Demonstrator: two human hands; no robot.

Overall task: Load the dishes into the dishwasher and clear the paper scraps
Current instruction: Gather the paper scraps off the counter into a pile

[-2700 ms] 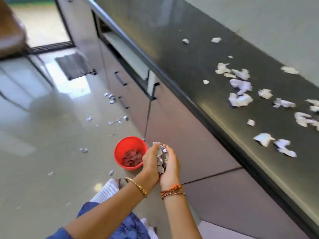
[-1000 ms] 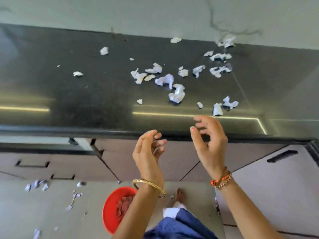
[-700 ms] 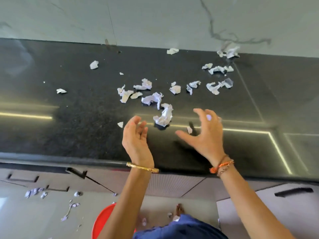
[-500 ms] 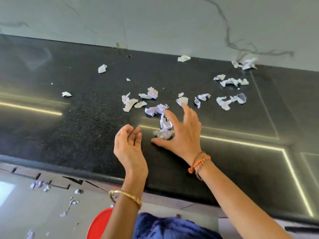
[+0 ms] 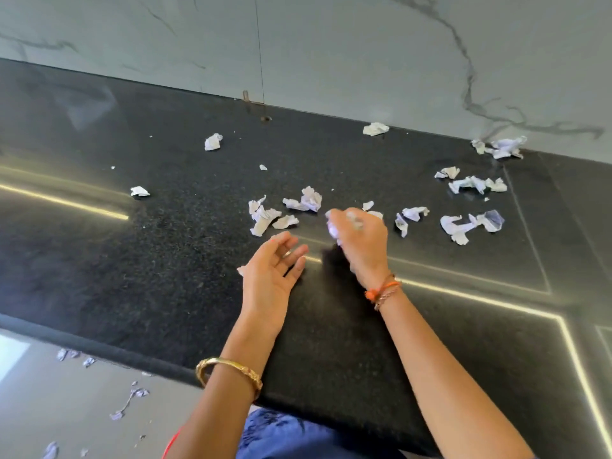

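Observation:
Several crumpled white paper scraps [image 5: 304,201] lie scattered over the black countertop [image 5: 165,253]. My right hand [image 5: 359,240] hovers just above the counter's middle, fingers curled round a wad of paper scraps [image 5: 332,226]. My left hand [image 5: 273,273] is beside it, palm up, fingers relaxed, holding nothing. More scraps [image 5: 472,223] sit to the right and a cluster [image 5: 501,148] lies against the wall. No dishes or dishwasher are in view.
A marble-patterned wall [image 5: 331,44] backs the counter. Below the counter's front edge, paper scraps [image 5: 127,404] litter the grey floor at the lower left. A thin red sliver of the bowl rim [image 5: 174,440] shows by my left forearm.
I have turned from the red bowl on the floor to the counter. My right hand reached to the scraps and closed on a wad; my left hand followed, palm up.

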